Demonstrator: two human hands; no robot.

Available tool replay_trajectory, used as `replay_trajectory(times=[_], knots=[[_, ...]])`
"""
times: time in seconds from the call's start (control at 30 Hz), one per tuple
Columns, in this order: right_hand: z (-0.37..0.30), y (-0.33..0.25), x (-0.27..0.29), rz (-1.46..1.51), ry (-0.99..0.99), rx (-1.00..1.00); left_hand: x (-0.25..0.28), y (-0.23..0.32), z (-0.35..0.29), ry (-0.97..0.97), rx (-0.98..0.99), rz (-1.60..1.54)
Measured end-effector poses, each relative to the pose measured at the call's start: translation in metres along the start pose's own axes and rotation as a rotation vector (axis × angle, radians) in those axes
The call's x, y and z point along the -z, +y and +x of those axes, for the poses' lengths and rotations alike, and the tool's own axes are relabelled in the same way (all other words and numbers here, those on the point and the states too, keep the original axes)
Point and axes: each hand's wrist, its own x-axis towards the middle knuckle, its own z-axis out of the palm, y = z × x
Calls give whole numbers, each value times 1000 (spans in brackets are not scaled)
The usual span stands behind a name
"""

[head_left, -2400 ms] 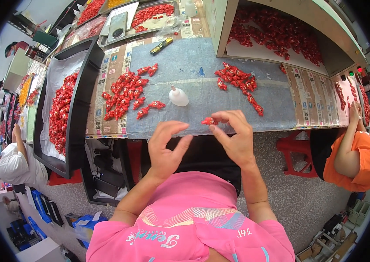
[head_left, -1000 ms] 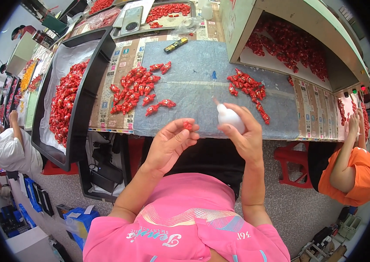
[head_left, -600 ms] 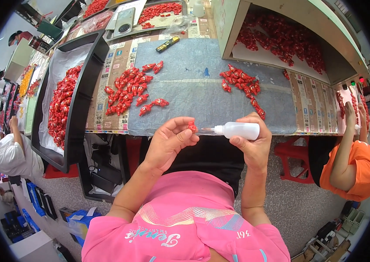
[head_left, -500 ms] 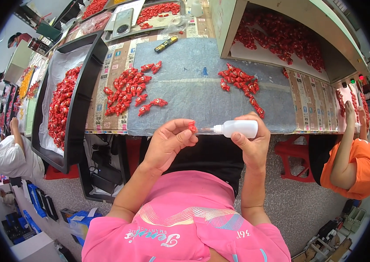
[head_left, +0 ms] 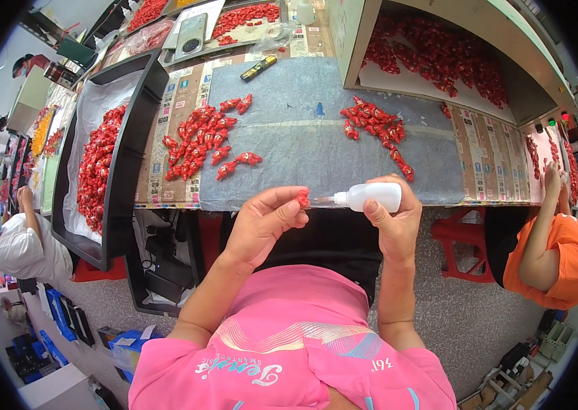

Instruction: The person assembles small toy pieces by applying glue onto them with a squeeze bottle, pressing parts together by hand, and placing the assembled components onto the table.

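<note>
Pinching a small red piece (head_left: pixel 302 198) in the left hand (head_left: pixel 265 225), the person held a white squeeze bottle (head_left: pixel 371 197) in the right hand (head_left: pixel 395 222).

Seen from the head camera, the left fingers were closed together on the red piece at the near edge of the grey mat (head_left: pixel 309 137), just in front of the body. The right fingers were clamped round the bottle, which lay on its side with its thin nozzle pointing left and its tip touching or just beside the piece. Two heaps of red pieces lay on the mat, a left heap (head_left: pixel 200 137) and a right heap (head_left: pixel 374 126), well apart. A black tray (head_left: pixel 121 157) of red pieces stood at the left. An open box (head_left: pixel 439 61) held more behind the mat. Another person in an orange top (head_left: pixel 562 253) sat at the right.
</note>
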Motion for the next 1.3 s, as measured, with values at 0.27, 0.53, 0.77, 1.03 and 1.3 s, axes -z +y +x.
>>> replay_trajectory(times=[0.27, 0.53, 0.77, 1.03, 1.3], knots=[[0, 0, -1, -3, 5, -4, 1, -1, 0, 5, 9, 12], [0, 2, 0, -35, -7, -12, 2, 0, 0, 3, 3, 17], [-1, 5, -1, -17, -4, -17, 1, -1, -1, 27, -11, 16], [-3, 5, -2, -38, 2, -11, 2, -3, 0, 10, -14, -24], [-6, 3, -2, -26, 30, -41, 0, -2, 0, 15, -25, -8]])
